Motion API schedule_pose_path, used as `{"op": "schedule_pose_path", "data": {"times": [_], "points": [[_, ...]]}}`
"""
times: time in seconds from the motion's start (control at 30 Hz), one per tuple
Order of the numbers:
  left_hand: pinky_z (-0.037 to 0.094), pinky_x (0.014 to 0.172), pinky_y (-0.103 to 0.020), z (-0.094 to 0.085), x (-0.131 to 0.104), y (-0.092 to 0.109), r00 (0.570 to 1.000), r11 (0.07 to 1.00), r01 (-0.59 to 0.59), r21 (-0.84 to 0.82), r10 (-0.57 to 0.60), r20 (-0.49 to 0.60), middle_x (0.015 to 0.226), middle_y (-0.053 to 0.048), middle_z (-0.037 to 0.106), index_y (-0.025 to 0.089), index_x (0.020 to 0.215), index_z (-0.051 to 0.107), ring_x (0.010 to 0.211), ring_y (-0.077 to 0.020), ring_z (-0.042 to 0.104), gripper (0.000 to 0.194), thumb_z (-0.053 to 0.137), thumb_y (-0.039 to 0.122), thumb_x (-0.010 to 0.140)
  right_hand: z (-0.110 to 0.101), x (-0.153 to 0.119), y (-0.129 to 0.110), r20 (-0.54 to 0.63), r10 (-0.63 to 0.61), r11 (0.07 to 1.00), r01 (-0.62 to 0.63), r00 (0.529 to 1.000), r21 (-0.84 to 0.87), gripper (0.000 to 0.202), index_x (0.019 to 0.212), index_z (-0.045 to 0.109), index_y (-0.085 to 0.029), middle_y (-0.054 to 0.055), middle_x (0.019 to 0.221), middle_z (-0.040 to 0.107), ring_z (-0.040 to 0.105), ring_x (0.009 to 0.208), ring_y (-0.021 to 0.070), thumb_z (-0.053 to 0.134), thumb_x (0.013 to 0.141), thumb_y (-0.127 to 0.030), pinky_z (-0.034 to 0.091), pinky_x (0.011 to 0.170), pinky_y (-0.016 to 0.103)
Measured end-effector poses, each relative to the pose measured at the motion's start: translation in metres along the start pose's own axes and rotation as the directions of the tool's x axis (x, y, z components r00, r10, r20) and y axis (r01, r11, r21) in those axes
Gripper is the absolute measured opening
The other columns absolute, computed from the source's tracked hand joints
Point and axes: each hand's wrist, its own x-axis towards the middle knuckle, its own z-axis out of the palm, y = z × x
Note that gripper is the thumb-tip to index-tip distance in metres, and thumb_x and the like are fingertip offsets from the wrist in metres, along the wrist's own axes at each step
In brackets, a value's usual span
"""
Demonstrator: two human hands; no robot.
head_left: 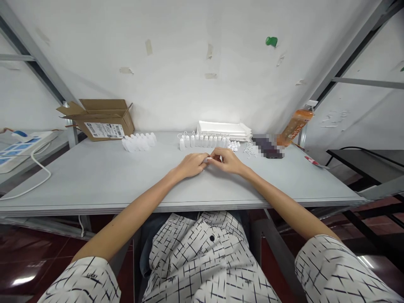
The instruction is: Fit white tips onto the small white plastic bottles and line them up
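Left hand [192, 165]: closed around a small white plastic item [207, 159], mostly hidden
Right hand [229, 160]: thumb and fingers pinching the item's end
Item: between both hands, over the flat grey surface [120, 174]
Just behind: row of small white plastic bottles [206, 142]
Right of row: heap of tiny white caps [234, 146]
Far left: open brown cardboard box [109, 120]

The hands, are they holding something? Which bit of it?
Yes, a small white thing, perhaps a bottle. It's between the left hand and right hand, too covered to tell which part each grip has.
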Motion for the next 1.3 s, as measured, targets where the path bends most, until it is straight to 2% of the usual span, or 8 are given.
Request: {"op": "schedule_pose_path", "data": {"times": [0.2,0.5,0.6,0.77,0.93,1.1,1.3], "points": [[0.048,0.076,-0.035,0.0,-0.001,0.001,0.999,1.0,-0.016,-0.013,0.016,-0.033,0.103,-0.008,0.071,0.017,0.101,0.06,0.09,-0.0253,0.066,0.022,0.041,0.027,0.096,0.002,-0.001,0.0,0.021,-0.048,0.997,0.049,0.999,-0.067,0.039,0.077,0.059,-0.017,0.003,0.073,0.059,0.05,0.064,0.014,0.047,0.095,-0.05,0.035,0.062,0.028],[0.049,0.075,-0.035,-0.001,-0.002,0.003,1.0,0.999,-0.013,0.04,0.014,-0.025,0.1,-0.01,0.071,0.017,0.096,0.058,0.086,-0.025,0.066,0.018,0.044,0.028,0.096,0.008,-0.001,0.001,0.068,0.04,0.985,-0.028,0.997,-0.17,0.047,0.067,0.05,-0.018,0.004,0.067,0.057,0.046,0.063,0.0146,0.028,0.103,-0.04,0.029,0.062,0.029],[0.049,0.077,-0.036,-0.002,-0.002,0.002,0.999,1.0,-0.005,0.018,0.006,-0.036,0.1,-0.01,0.071,0.017,0.098,0.059,0.089,-0.0254,0.067,0.019,0.043,0.027,0.096,0.007,-0.002,0.0,0.051,-0.015,0.975,0.026,0.999,-0.221,0.044,0.072,0.053,-0.018,0.005,0.072,0.058,0.046,0.065,0.0147,0.029,0.103,-0.038,0.029,0.062,0.029],[0.05,0.082,-0.036,-0.005,-0.001,0.0,0.999,1.0,-0.007,0.0,0.007,-0.046,0.112,-0.01,0.071,0.016,0.113,0.059,0.098,-0.0263,0.067,0.027,0.042,0.018,0.092,0.009,-0.005,0.001,-0.024,-0.076,0.96,0.067,0.997,-0.273,0.03,0.091,0.058,-0.017,0.004,0.079,0.061,0.045,0.063,0.0139,0.042,0.098,-0.041,0.028,0.059,0.028],[0.049,0.079,-0.036,-0.005,-0.002,0.002,1.0,0.999,-0.001,0.053,0.002,-0.019,0.104,-0.011,0.072,0.015,0.108,0.059,0.093,-0.0265,0.067,0.023,0.042,0.019,0.093,0.011,-0.006,0.002,0.005,-0.102,0.962,0.1,0.995,-0.254,0.028,0.094,0.058,-0.016,0.004,0.078,0.06,0.046,0.064,0.0139,0.041,0.098,-0.038,0.028,0.059,0.027],[0.048,0.072,-0.034,-0.003,-0.003,0.002,1.0,0.992,-0.016,0.124,0.016,-0.003,0.095,-0.011,0.071,0.015,0.098,0.058,0.083,-0.0252,0.067,0.019,0.04,0.02,0.095,0.009,-0.005,0.004,0.06,-0.115,0.967,0.126,0.991,-0.223,0.034,0.085,0.056,-0.017,0.004,0.073,0.058,0.043,0.062,0.0137,0.038,0.1,-0.041,0.026,0.059,0.028],[0.047,0.071,-0.033,-0.002,-0.004,0.002,0.999,0.985,-0.036,0.171,0.034,0.01,0.096,-0.011,0.072,0.016,0.102,0.057,0.084,-0.0252,0.068,0.018,0.041,0.017,0.094,0.012,-0.004,0.003,0.085,-0.09,0.979,0.104,0.992,-0.177,0.042,0.076,0.054,-0.018,0.002,0.066,0.055,0.041,0.058,0.0128,0.031,0.102,-0.042,0.027,0.059,0.028]]}}
